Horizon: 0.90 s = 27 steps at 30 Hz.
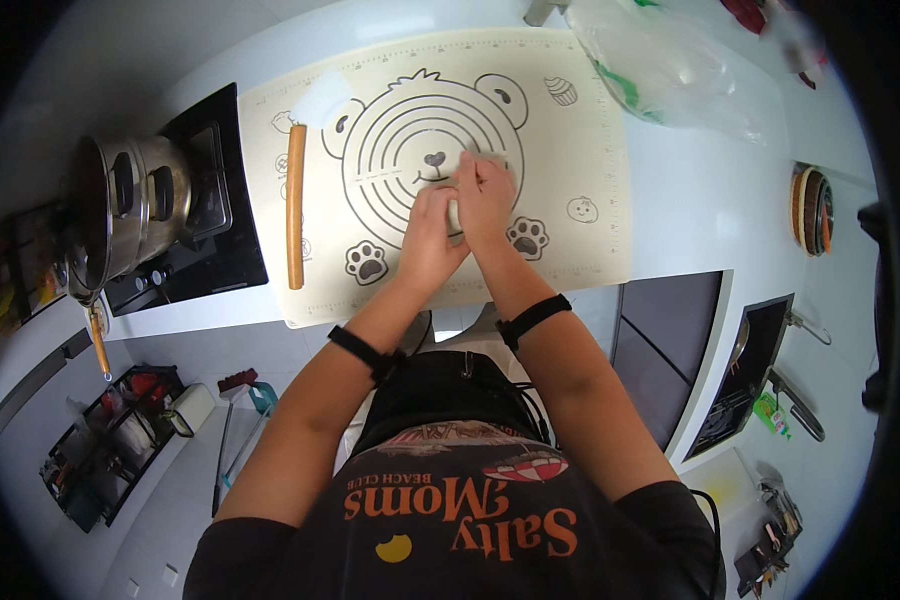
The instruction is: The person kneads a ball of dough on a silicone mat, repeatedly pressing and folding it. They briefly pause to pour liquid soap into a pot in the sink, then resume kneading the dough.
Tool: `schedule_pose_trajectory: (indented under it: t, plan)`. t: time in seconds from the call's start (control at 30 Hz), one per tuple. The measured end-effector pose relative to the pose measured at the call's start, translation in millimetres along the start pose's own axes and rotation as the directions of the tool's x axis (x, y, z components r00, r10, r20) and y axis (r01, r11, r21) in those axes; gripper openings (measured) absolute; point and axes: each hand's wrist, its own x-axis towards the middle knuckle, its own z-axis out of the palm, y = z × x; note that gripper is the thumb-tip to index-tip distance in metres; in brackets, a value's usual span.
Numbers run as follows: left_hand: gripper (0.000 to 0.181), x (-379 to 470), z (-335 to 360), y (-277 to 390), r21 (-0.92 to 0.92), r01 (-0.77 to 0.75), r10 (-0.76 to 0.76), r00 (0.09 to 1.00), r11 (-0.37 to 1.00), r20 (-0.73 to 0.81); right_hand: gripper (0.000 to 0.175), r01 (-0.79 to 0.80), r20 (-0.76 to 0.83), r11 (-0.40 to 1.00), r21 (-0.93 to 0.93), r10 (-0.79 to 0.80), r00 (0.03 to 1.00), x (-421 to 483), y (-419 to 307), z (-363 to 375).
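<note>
A cream kneading mat (577,165) printed with a bear face lies on the white counter. Over the lower right of the bear face, my left hand (429,232) and my right hand (484,195) meet around a small pale lump, likely dough (454,216). Most of the lump is hidden by my fingers and palms. My left hand cups its left side, and my right hand presses against its right side. A wooden rolling pin (295,206) lies lengthwise on the mat's left part. Near its upper end is a whitish translucent scraper or sheet (322,99).
Left of the mat, a steel steamer pot (131,210) stands on a black gas hob (229,225). A clear plastic bag (675,75) overlaps the mat's upper right corner. Round boards or lids (811,210) sit at the far right. The counter's front edge runs below the mat.
</note>
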Motion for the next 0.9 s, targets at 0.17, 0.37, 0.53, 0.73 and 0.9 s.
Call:
schedule_pose_trajectory:
  t: [0.17,0.37,0.53,0.73,0.9]
  plan:
    - [0.065,4.4,-28.4,-36.1,-0.367,0.258,-0.258,0.965,0.894,0.051,0.023,0.371,-0.155,0.852,-0.370,-0.451,0.879,1.1,20.4,22.9]
    - [0.057,62.0,-23.8,-48.4,-0.081,0.292,-0.267,0.935,0.953,0.233,0.036,0.295,0.338,0.839,-0.457,-0.143,0.930,49.0,-9.0,18.5]
    - [0.046,24.1,-15.0,-17.0,0.030,0.010,-0.011,0.999,1.000,0.045,0.044,-0.251,0.069,0.852,0.459,0.248,0.966,47.3,-37.4,5.1]
    - [0.045,6.1,-39.0,-37.1,-0.171,0.258,-0.223,0.954,0.951,0.198,0.014,0.387,-0.111,0.887,-0.252,-0.423,0.899,4.0,7.2,28.6]
    - [0.049,58.0,-42.9,-44.4,-0.120,0.233,-0.196,0.946,0.965,0.260,0.014,0.453,0.115,0.865,-0.215,-0.438,0.892,29.4,15.8,32.9]
